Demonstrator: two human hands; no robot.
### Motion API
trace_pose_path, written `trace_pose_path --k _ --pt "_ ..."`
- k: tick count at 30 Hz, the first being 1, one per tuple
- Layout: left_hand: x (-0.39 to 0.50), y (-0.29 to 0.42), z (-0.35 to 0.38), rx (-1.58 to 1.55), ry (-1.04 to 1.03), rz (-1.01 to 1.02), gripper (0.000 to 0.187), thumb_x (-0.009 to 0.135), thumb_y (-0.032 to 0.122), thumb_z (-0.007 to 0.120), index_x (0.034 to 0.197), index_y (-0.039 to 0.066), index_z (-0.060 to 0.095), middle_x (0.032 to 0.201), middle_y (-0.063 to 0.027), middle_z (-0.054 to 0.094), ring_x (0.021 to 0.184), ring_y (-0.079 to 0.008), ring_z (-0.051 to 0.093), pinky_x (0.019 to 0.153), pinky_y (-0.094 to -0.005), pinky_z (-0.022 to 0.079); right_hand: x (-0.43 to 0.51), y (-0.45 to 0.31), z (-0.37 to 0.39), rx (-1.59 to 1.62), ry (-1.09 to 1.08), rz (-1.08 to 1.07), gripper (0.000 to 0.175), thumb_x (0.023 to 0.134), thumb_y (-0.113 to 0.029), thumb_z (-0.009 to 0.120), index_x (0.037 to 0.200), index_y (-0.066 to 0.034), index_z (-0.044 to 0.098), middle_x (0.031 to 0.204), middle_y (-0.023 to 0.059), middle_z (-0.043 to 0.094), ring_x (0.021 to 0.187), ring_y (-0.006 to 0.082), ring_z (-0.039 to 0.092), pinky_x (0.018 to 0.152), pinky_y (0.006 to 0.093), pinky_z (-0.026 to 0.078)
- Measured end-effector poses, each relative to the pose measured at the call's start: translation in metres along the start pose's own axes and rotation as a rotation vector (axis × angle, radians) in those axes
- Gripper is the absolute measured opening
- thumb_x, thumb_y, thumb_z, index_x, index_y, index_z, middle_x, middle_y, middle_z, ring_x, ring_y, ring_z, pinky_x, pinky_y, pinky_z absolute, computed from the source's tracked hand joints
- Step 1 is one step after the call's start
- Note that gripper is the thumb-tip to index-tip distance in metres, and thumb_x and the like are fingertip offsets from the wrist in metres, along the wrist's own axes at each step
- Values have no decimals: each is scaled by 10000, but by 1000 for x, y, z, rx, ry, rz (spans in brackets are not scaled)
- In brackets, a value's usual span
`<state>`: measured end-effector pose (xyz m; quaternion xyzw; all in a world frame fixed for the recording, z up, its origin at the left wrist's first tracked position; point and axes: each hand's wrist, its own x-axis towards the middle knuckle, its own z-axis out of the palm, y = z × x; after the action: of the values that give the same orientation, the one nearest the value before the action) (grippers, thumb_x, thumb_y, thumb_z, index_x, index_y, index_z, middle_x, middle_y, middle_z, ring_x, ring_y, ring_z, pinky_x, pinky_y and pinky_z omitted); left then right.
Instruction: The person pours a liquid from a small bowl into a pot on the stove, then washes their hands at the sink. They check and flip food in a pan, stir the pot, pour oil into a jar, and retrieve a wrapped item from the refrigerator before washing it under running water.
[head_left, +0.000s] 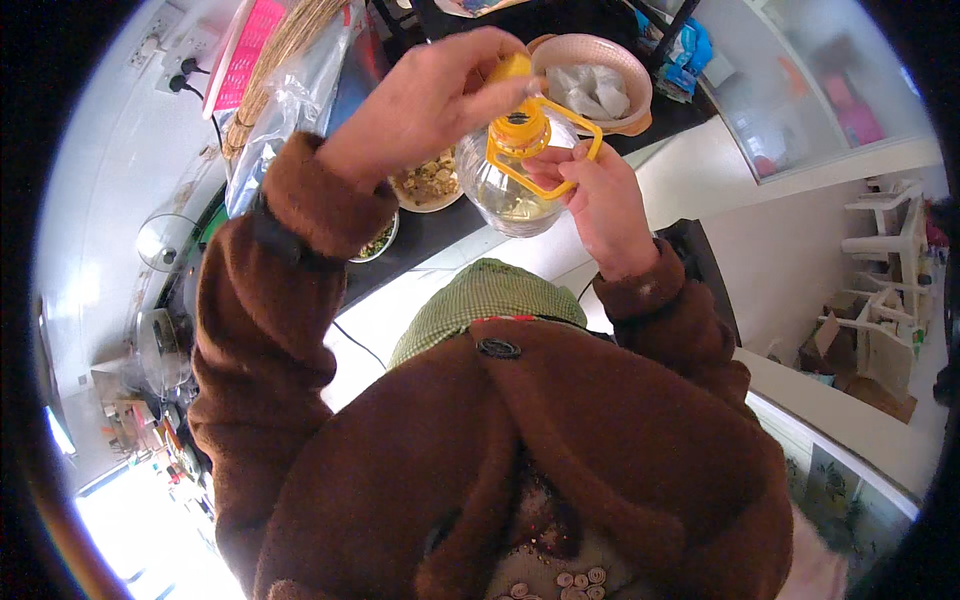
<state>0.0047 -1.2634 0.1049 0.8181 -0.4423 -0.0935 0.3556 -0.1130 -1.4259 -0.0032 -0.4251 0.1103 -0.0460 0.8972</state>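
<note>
My left hand (435, 101) comes in from the upper left, with its thumb and fingers on a yellow plastic cap (511, 67). The cap is just above the yellow neck ring (521, 133) of a large clear plastic jug (517, 214), whose dark mouth shows below my thumb. My right hand (606, 199) grips the jug's yellow loop handle (595, 154) from the right side. Some pale yellow liquid shows low in the jug, which looks tilted; whether it rests on the black counter (405, 259) cannot be told.
Bowls of chopped food (431, 184) and greens (379, 244) stand left of the jug. A pink basin (641, 75) holding plastic bags is behind it. Clear plastic wrap (289, 105), a straw broom (259, 90) and a glass lid (166, 241) are at the left.
</note>
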Motion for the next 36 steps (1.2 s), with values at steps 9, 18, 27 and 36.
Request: trace_pose_path --k 9,18,27,36 --pt "-32 24 72 -165 -141 170 399 896 241 659 1219 34 549 1144 -148 604 1069 -290 586 927 -378 460 0 -1 -18 -76 -229 -73 307 931 -171 585 1204 -49 515 1121 54 595 1036 143 590 871 281 491" --pt "-14 20 71 -665 -129 -68 371 968 233 554 1261 7 538 1080 -39 590 1000 -105 537 897 -267 435 22 38 -103 -229 138 2 431 999 -404 430 1208 -39 523 1063 70 600 957 156 584 815 315 493" --pt "-39 35 75 -726 178 -3 328 964 163 533 1257 16 545 1155 -70 559 1080 -152 519 959 -297 407 35 179 -194 168 37 662 687 956 -605 390 1391 -73 392 1339 114 497 1249 227 450 1013 448 387" --pt "-111 27 72 -401 484 61 369 888 224 644 1202 47 562 1029 -141 595 966 -318 580 875 -384 457 3 128 -139 -241 -251 179 570 1038 -453 262 1408 -30 361 1372 116 479 1247 238 477 1053 387 394"
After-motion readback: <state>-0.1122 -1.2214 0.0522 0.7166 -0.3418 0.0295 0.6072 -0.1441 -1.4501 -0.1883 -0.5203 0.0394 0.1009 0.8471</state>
